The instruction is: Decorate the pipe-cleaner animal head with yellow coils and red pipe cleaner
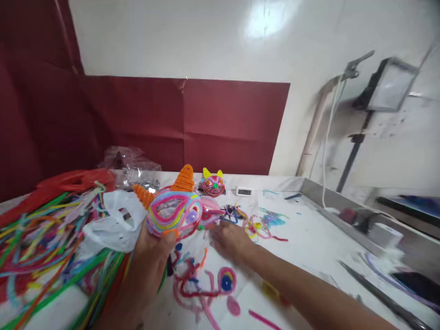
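- Left hand [156,250] grips the mask [177,220] by its lower edge, thumb in front, holding it up over the near left part of the table [305,243].
- Right hand [230,238] is low over the table, beside the mask's right end, fingers bent; whether they pinch anything cannot be told.
- Done, by the look of it: coloured rings around the mask's left eye hole, two orange ears [183,179] on top and a purple ball [191,216] mid-front.
- Its right half looks plainer, mostly pink, so that side seems less built up; blur hides how much is left.
- Behind stands a smaller mask [213,185] with yellow ears, seemingly complete.
- Plenty of material is unused: loose stems [51,256] heaped at left, a blue-centred coil [227,280] lying near the hands.
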Available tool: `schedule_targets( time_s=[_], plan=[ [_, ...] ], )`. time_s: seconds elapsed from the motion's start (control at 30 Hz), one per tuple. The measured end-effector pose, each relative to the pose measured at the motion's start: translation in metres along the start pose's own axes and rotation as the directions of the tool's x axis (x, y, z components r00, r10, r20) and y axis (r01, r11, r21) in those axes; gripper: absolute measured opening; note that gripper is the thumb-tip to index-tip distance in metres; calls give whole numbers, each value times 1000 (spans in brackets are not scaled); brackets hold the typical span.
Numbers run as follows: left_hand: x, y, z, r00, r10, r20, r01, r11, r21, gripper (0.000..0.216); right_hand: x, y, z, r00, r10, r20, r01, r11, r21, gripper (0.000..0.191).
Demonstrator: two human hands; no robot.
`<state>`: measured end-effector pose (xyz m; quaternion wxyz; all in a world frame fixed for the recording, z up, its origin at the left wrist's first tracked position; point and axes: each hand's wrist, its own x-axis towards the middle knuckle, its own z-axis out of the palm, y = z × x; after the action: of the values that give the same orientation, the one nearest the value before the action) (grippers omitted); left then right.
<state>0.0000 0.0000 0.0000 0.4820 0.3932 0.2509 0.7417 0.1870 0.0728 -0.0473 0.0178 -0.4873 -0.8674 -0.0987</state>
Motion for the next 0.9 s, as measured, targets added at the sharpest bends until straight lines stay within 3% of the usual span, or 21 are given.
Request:
schedule_targets(
  time_s=[0.17,0.47,0.6,0.73,0.9],
  plan=[
    [-1,5,2,999,41,6,-41,999,28,81,6,-1,-3,999,32,-8,-32,999,-31,17],
    [5,12,-7,997,77,-1,-77,997,20,71,-16,28,-15,995,60,-74,-64,996,-54,12],
    [7,13,-13,996,85,-15,-85,996,31,66,-18,3,-20,994,-70,-81,75,995,60,19],
    [9,11,-17,996,83,-37,-81,995,63,60,-3,-41,-27,954,-283,-99,297,934,197,23],
    [11,9,-18,994,93,-64,-87,992,93,55,30,-71,-21,959,-276,-67,284,940,189,19]
  ],
)
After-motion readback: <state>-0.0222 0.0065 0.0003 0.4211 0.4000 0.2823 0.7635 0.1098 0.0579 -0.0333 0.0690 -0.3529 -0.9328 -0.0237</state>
